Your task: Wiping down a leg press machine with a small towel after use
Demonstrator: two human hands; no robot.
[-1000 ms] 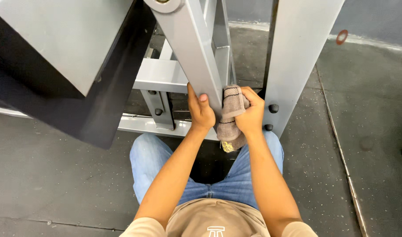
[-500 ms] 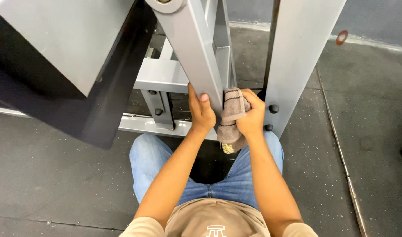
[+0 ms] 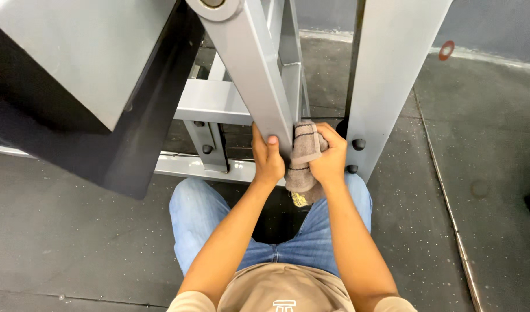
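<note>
Left hand [image 3: 269,159] has its fingers wrapped tight around the slanted grey metal bar [image 3: 259,86]. Just right of it, the right hand [image 3: 329,157] clamps a crumpled brownish-grey cloth [image 3: 302,159] against the bar's near end.

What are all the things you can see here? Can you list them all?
metal bar: one, grey, slanting down from the top to the hands
cloth: one, grey-brown with dark stripes, pressed on the bar's lower end
upright post: one, grey, right of the bar
bolts: two, black, on the post's base
floor: dark grey, speckled, all around
left hand: grips the bar
right hand: holds the cloth
</note>
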